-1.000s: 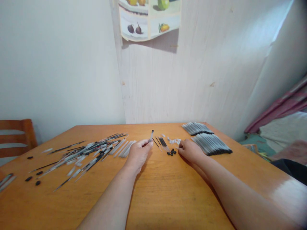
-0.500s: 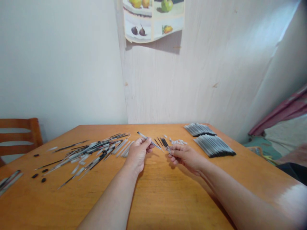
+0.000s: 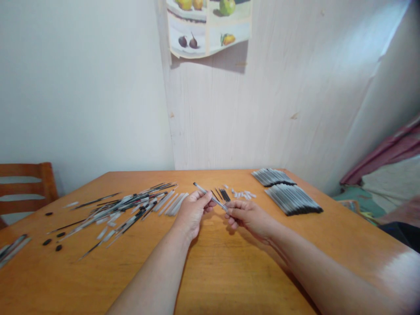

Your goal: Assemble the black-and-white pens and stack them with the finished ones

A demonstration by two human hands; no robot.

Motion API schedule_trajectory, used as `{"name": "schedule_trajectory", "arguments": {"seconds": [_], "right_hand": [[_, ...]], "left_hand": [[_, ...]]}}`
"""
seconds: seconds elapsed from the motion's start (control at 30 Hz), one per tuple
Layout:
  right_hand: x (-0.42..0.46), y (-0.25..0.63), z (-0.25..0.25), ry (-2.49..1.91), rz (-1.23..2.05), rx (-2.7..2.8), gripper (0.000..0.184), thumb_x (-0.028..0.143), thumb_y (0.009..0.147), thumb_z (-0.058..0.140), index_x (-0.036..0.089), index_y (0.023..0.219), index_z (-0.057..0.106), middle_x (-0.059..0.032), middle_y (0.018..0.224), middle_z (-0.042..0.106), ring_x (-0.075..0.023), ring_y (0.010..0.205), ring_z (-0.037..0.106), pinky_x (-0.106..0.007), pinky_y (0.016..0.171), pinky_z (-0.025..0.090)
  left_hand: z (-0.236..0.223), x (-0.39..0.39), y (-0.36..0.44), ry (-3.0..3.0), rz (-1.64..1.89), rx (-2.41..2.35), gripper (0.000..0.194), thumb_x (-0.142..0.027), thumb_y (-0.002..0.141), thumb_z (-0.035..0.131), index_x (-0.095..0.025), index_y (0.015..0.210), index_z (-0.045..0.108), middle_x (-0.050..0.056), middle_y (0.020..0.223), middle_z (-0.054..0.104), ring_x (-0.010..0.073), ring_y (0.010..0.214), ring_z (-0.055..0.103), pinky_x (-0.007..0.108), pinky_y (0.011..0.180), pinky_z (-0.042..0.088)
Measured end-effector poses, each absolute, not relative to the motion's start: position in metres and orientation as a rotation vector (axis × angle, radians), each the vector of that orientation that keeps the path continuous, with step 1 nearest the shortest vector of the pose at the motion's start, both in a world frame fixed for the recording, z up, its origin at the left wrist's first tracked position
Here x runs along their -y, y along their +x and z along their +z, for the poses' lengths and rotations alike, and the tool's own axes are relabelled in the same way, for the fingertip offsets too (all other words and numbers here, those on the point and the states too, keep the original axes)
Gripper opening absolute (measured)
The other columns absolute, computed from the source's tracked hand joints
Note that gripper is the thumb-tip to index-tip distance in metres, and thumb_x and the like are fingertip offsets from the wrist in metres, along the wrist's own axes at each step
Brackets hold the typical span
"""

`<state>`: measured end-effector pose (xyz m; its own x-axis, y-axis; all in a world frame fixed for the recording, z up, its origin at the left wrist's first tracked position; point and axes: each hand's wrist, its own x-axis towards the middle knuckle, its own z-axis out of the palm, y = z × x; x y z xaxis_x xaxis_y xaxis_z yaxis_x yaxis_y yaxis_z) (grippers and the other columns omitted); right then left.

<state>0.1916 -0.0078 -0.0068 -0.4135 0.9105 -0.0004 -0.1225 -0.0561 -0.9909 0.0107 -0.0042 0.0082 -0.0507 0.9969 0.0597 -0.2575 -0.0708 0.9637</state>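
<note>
Slanting between my hands is a clear pen (image 3: pixel 207 192) with a dark upper end. My left hand (image 3: pixel 194 209) is closed on its barrel, thumb on top. At the pen's lower right end, my right hand (image 3: pixel 243 214) pinches a small clear piece that looks like a pen cap; fingertips mostly hide it. Just beyond the hands lie several dark refills (image 3: pixel 224 195) and a group of short clear caps (image 3: pixel 244 195). Several empty clear barrels (image 3: pixel 177 204) rest left of my left hand.
A loose heap of refills, barrels and caps (image 3: pixel 124 205) spreads over the table's left side. Black plugs (image 3: pixel 47 242) lie near it, with more pen parts (image 3: pixel 15 250) at the left edge. Two rows of pens (image 3: pixel 292 200) lie at the right. A wooden chair (image 3: pixel 26 186) stands left.
My hands have come together. The pen's lower end, apart from my right hand before, now meets the small clear piece in my right fingers.
</note>
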Motion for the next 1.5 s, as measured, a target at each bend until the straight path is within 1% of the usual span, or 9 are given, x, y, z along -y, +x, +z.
{"name": "schedule_trajectory", "arguments": {"seconds": [0.23,0.47,0.77,0.87,1.03,1.17,1.3,1.4,1.5], "right_hand": [[0.008,0.188,-0.009,-0.954,1.484,1.441,0.023,0.034,0.076,0.068,0.015,0.08,0.057,0.001,0.064,0.06,-0.0086,0.05,0.056,-0.023,0.052,0.046],[0.011,0.189,-0.004,-0.992,1.408,1.45,0.027,0.038,0.075,0.069,0.015,0.081,0.057,0.0019,0.059,0.059,-0.0091,0.048,0.054,-0.023,0.049,0.045],[0.012,0.19,-0.001,-1.043,1.359,1.589,0.016,0.032,0.079,0.058,0.016,0.079,0.056,0.003,0.058,0.056,-0.0093,0.05,0.053,-0.023,0.051,0.043],[0.007,0.191,0.0,-1.131,1.214,1.784,0.017,0.032,0.081,0.054,0.017,0.074,0.056,0.0028,0.058,0.054,-0.0099,0.052,0.051,-0.023,0.052,0.04],[0.005,0.203,0.014,-1.202,0.537,1.833,0.032,0.038,0.088,0.048,0.017,0.066,0.057,0.0009,0.063,0.053,-0.0126,0.063,0.05,-0.024,0.058,0.036],[0.015,0.209,0.025,-1.15,0.542,1.818,0.042,0.044,0.094,0.037,0.017,0.071,0.059,0.0004,0.064,0.056,-0.0123,0.06,0.051,-0.024,0.056,0.035],[0.024,0.207,0.029,-1.202,0.52,1.925,0.034,0.036,0.087,0.048,0.017,0.06,0.054,0.0015,0.059,0.052,-0.0114,0.058,0.048,-0.024,0.055,0.033],[0.024,0.211,0.032,-1.261,0.508,1.934,0.029,0.03,0.082,0.05,0.018,0.056,0.051,0.0025,0.056,0.05,-0.0111,0.057,0.046,-0.024,0.053,0.031],[0.017,0.23,0.038,-1.337,0.449,1.849,0.028,0.034,0.081,0.05,0.019,0.058,0.053,0.0028,0.056,0.05,-0.011,0.054,0.045,-0.024,0.051,0.029]], "left_hand": [[0.004,0.005,0.016,1.044,1.37,-1.025,0.029,-0.037,0.073,0.072,-0.013,0.084,0.061,0.004,0.073,0.067,0.0118,0.067,0.063,0.021,0.062,0.046],[0.004,0.006,0.019,1.009,1.355,-0.988,0.023,-0.032,0.076,0.07,-0.013,0.084,0.06,0.005,0.074,0.068,0.0114,0.066,0.064,0.021,0.061,0.048],[0.003,0.008,0.026,1.088,1.355,-0.989,0.025,-0.035,0.077,0.068,-0.013,0.088,0.06,0.003,0.072,0.065,0.0095,0.064,0.059,0.021,0.064,0.047],[0.001,0.007,0.028,1.25,1.373,-1.032,0.026,-0.039,0.081,0.063,-0.015,0.09,0.06,0.001,0.072,0.062,0.0103,0.065,0.057,0.023,0.065,0.046],[0.002,0.008,0.024,1.873,1.432,-1.197,0.02,-0.032,0.088,0.052,-0.018,0.096,0.063,0.003,0.087,0.064,0.0148,0.082,0.058,0.028,0.077,0.045],[0.004,0.013,0.021,2.374,1.258,-1.35,0.022,-0.029,0.091,0.048,-0.024,0.1,0.067,0.005,0.091,0.061,0.0172,0.087,0.056,0.028,0.074,0.042],[0.003,0.016,0.022,2.598,1.115,-1.368,0.026,-0.027,0.092,0.046,-0.029,0.108,0.067,0.005,0.087,0.058,0.0172,0.084,0.055,0.028,0.071,0.041],[0.004,0.016,0.022,2.636,1.132,-1.368,0.028,-0.028,0.09,0.05,-0.028,0.113,0.066,0.006,0.093,0.059,0.0193,0.09,0.056,0.031,0.077,0.043],[0.006,0.014,0.019,2.604,1.206,-1.399,0.037,-0.03,0.086,0.055,-0.027,0.123,0.059,0.008,0.106,0.059,0.0226,0.098,0.055,0.036,0.085,0.044]]}}
